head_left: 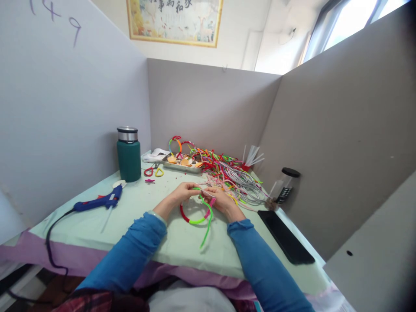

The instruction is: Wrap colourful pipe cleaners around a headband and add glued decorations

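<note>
The pale green surface (182,249) spreads beneath both grips. Beyond the right grip (222,201) lies a tangled pile of coloured pipe cleaners (224,167); beyond the left grip (180,193), a metal tray (182,167) of scraps. Well left of the left grip stands a green bottle (128,160). Right of the right grip lies a flat black slab (286,238). A blue glue gun (100,201) lies left of the left grip. The red, green and pink ring (197,222) is at the near side of both grips. The left grip pinches a bright green strand (207,234), whose free end hangs toward the body; the right is closed on the ring's far edge, its fingers hiding the join.
</note>
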Motion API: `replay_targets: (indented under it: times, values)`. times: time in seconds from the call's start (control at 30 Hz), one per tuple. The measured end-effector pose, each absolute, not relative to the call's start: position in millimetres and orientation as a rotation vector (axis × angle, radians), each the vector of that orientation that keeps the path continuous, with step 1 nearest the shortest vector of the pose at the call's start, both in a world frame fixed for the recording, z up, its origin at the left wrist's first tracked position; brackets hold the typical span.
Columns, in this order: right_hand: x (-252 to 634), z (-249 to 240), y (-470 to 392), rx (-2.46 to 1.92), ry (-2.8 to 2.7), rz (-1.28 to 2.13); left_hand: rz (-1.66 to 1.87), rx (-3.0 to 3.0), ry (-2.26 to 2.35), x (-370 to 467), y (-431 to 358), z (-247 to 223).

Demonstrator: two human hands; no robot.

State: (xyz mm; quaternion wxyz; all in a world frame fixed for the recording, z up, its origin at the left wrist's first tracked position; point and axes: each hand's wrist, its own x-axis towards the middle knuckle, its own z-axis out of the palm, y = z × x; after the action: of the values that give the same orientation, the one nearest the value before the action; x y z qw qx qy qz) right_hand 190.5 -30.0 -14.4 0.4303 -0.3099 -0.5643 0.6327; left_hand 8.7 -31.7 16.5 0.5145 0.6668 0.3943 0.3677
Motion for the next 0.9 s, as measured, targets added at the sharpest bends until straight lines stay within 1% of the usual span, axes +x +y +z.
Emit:
replay_targets:
  times: [0.17, 0.5, 0.73, 0.9]
  values:
    - [191.2, -13.7, -33.0, -0.764, -1.500, 1.663, 0.952, 1.661, 0.870, 10.6, -29.1, 15.4]
    - [190.9, -9.7, -38.9, -0.847, -1.574, 1.644, 1.173, 1.792, 0.778, 14.0, -15.8, -0.3]
    - [188.3, -15.4, -31.1, -0.895, -1.470, 1.534, 1.181, 1.855, 0.797, 12.4, -15.3, -0.2]
    - [184.9, -10.4, -31.9, -0.870, -1.365, 1.377, 1.140, 1.883, 0.865, 10.9, -17.2, 1.2]
